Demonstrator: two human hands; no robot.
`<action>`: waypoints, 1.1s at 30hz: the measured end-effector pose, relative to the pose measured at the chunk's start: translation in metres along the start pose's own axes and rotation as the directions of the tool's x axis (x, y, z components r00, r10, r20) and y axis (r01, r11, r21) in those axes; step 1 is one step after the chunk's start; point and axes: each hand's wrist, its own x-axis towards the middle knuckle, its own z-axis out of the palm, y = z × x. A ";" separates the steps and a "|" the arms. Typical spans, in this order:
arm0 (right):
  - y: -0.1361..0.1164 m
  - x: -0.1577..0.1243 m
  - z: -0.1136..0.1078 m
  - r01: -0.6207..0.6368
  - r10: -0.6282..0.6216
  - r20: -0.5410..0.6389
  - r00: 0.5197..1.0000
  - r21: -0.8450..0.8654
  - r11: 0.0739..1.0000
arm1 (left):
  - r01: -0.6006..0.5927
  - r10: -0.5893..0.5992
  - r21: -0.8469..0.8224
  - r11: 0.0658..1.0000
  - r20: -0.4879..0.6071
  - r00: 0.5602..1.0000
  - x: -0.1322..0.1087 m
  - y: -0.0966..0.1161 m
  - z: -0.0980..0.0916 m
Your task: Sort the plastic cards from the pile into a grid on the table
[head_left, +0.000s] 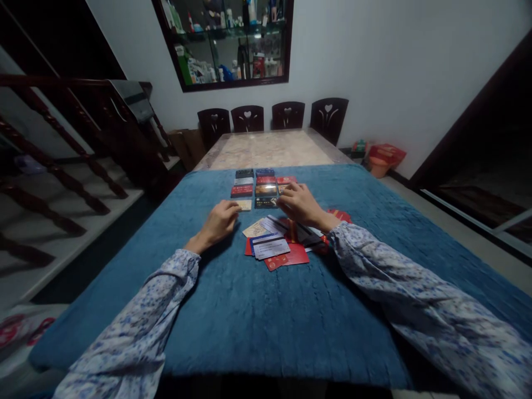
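My left hand [222, 220] has its fingers bent together at the left edge of a cream card [246, 205], which lies flat on the blue cloth. Curled fingers of my right hand [300, 204] point down just right of a black card [265, 203]; whatever sits under those fingertips is hidden. Beyond both hands lie cards in rows, among them a red card [241, 190], a gold card [266, 190] and a dark blue card [265, 172]. Nearer me is a loose, overlapping heap with a white card [272, 247] on top and a red card [297, 254] underneath.
A blue cloth [249, 327] covers the near part of the table, and its stone top [266, 147] shows beyond. Dark chairs [288, 116] stand along the far end. To the left is a wooden stair railing [54, 133]; an orange bin [379, 166] stands on the right.
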 end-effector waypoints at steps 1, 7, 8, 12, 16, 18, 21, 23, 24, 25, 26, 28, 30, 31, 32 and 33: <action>-0.001 -0.005 0.000 0.001 -0.001 -0.002 1.000 0.000 1.000 | -0.010 0.010 -0.004 1.000 -0.006 1.000 -0.001 0.005 0.000; -0.007 -0.034 -0.003 0.009 -0.009 -0.002 1.000 0.020 1.000 | -0.047 0.046 -0.028 0.999 -0.020 0.999 -0.010 0.030 0.002; -0.008 -0.039 -0.003 0.011 -0.010 -0.004 1.000 0.022 1.000 | -0.051 0.050 -0.033 0.998 -0.017 0.999 -0.012 0.034 0.002; -0.014 -0.054 -0.002 0.028 -0.028 -0.005 1.000 0.032 0.999 | -0.067 0.067 -0.042 0.997 -0.004 0.998 -0.018 0.048 0.001; -0.022 -0.065 0.002 0.057 -0.056 -0.031 0.998 0.046 0.997 | -0.095 0.096 -0.041 0.995 0.010 0.995 -0.025 0.061 0.001; -0.025 -0.068 0.005 0.095 -0.091 -0.072 0.993 0.058 0.994 | -0.120 0.121 -0.037 0.992 0.007 0.993 -0.029 0.066 0.001; -0.029 -0.072 0.010 0.159 -0.146 -0.164 0.976 0.069 0.985 | -0.157 0.157 -0.023 0.987 0.009 0.988 -0.033 0.072 0.001; -0.031 -0.074 0.014 0.187 -0.169 -0.208 0.964 0.075 0.979 | -0.180 0.180 -0.008 0.984 0.026 0.983 -0.035 0.075 0.000; -0.032 -0.075 0.016 0.198 -0.177 -0.215 0.960 0.080 0.977 | -0.191 0.191 0.000 0.982 0.038 0.981 -0.036 0.076 0.000; -0.033 -0.077 0.017 0.207 -0.184 -0.216 0.959 0.089 0.974 | -0.201 0.200 0.007 0.980 0.051 0.978 -0.037 0.077 0.000; -0.034 -0.078 0.019 0.216 -0.192 -0.209 0.959 0.100 0.971 | -0.210 0.209 0.012 0.978 0.063 0.976 -0.037 0.078 -0.001; -0.035 -0.080 0.021 0.233 -0.209 -0.180 0.961 0.126 0.964 | -0.225 0.223 0.017 0.974 0.090 0.971 -0.038 0.081 -0.001; -0.036 -0.082 0.022 0.247 -0.226 -0.141 0.964 0.153 0.957 | -0.239 0.235 0.018 0.971 0.125 0.964 -0.039 0.083 -0.002; -0.036 -0.083 0.023 0.251 -0.233 -0.122 0.965 0.166 0.954 | -0.243 0.238 0.018 0.970 0.143 0.961 -0.040 0.084 -0.003; -0.036 -0.083 0.023 0.256 -0.240 -0.105 0.965 0.180 0.950 | -0.244 0.239 0.018 0.969 0.161 0.958 -0.040 0.086 -0.004; -0.036 -0.084 0.024 0.259 -0.246 -0.090 0.965 0.192 0.947 | -0.243 0.237 0.017 0.970 0.176 0.956 -0.041 0.087 -0.004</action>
